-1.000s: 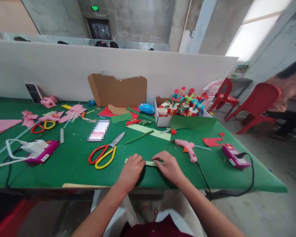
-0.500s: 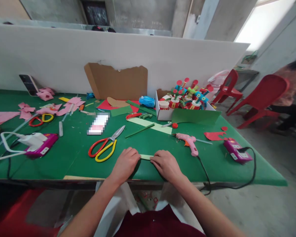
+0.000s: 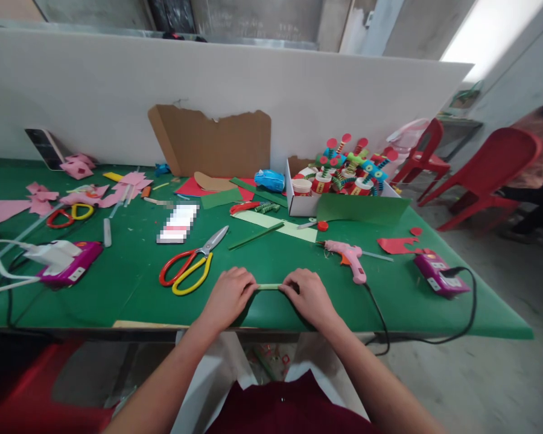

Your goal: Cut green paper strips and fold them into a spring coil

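Red-and-yellow scissors [image 3: 206, 249]: lying askew on the green table [image 3: 271, 312].
Left hand [image 3: 230, 295]: I pinch a pale green strip [image 3: 268, 287].
Strip: stretched between my hands, close to the table's near edge (my fingers [image 3: 248, 283] hide its ends).
Right hand [image 3: 310, 295]: I pinch the strip's right part.
Glue gun [image 3: 349, 256]: pink, lying apart from my right hand.

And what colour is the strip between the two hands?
Pale green; the strip shows best in the head view.
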Demonstrator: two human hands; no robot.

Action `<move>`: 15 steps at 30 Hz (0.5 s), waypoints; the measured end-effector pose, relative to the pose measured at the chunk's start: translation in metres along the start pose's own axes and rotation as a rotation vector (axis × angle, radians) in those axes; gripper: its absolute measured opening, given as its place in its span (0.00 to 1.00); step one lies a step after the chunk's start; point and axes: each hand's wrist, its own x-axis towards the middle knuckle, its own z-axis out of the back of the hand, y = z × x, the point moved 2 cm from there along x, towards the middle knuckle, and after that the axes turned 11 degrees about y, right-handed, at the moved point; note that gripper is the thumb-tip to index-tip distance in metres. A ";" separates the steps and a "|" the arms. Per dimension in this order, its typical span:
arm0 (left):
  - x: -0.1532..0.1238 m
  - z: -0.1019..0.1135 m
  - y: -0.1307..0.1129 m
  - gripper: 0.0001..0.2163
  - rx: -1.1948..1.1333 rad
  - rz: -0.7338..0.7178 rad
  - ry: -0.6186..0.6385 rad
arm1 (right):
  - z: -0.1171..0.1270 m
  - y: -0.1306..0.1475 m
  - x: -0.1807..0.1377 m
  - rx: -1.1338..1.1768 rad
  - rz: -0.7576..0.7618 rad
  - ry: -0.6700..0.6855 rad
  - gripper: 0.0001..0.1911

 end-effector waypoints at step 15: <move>0.009 0.010 -0.009 0.07 0.099 0.125 0.160 | 0.005 0.007 0.007 -0.135 -0.127 0.084 0.06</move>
